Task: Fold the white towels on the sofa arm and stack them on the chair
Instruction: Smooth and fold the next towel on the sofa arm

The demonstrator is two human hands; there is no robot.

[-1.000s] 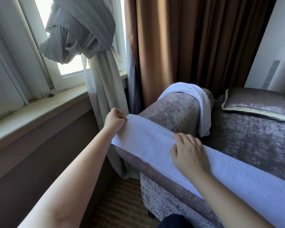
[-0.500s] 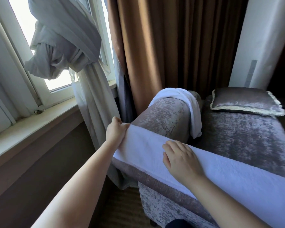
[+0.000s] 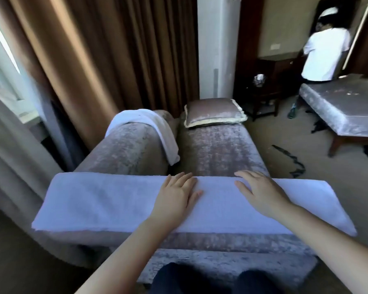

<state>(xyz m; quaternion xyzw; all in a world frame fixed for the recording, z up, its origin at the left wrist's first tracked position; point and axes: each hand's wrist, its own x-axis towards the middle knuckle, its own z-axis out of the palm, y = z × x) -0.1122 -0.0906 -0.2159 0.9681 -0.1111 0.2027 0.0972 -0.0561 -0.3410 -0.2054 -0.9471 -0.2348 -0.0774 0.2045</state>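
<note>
1. Now, in the head view, the left hand (image 3: 175, 195) no longer pinches the end of the long white terry towel (image 3: 98, 202) as it did a second ago. It lies flat near the towel's middle, fingers straight. The right hand (image 3: 261, 194) rests flat just beside it as before, fingers spread, gripping nothing.
2. That shift suggests the lengthwise fold is made and is being smoothed. The crosswise folds and the carry to the chair are not yet done.
3. The towel lies as one even band across the near end of the mauve velvet sofa (image 3: 217, 149), with its right corner overhanging. Its edges run straight, its surface is smooth, and it looks bluish in the shade.
4. A second white towel (image 3: 157, 128) hangs unfolded over the far end of the rounded velvet sofa arm (image 3: 125, 149), with one end trailing towards the seat.
</note>
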